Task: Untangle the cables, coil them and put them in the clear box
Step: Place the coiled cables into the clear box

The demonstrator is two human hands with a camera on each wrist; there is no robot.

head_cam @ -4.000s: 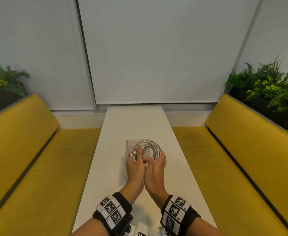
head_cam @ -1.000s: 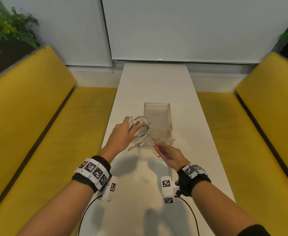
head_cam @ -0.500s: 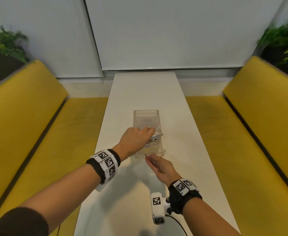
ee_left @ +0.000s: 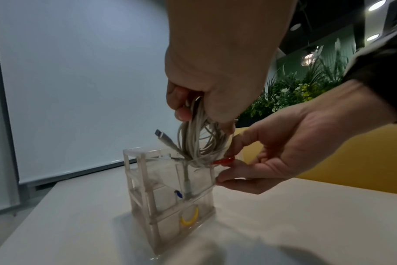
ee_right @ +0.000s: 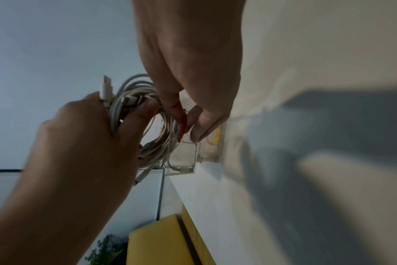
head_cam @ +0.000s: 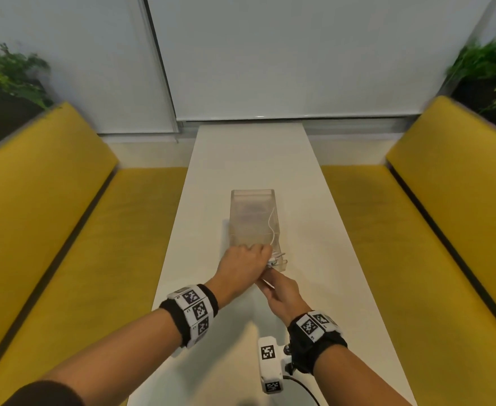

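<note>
Cables (ee_left: 198, 141), white and coiled, hang from your left hand (head_cam: 242, 266), whose fingers curl round the top of the bundle above the near end of the clear box (head_cam: 252, 213); loose plug ends dip inside it. Your right hand (head_cam: 282, 294) pinches the box's near wall between thumb and fingers, just beside the coil. Your left hand hides the box's near opening in the head view. Surroundings: white table (head_cam: 314, 224) under the box, yellow benches (head_cam: 434, 230) on both sides, plants (head_cam: 487, 71) behind them.
</note>
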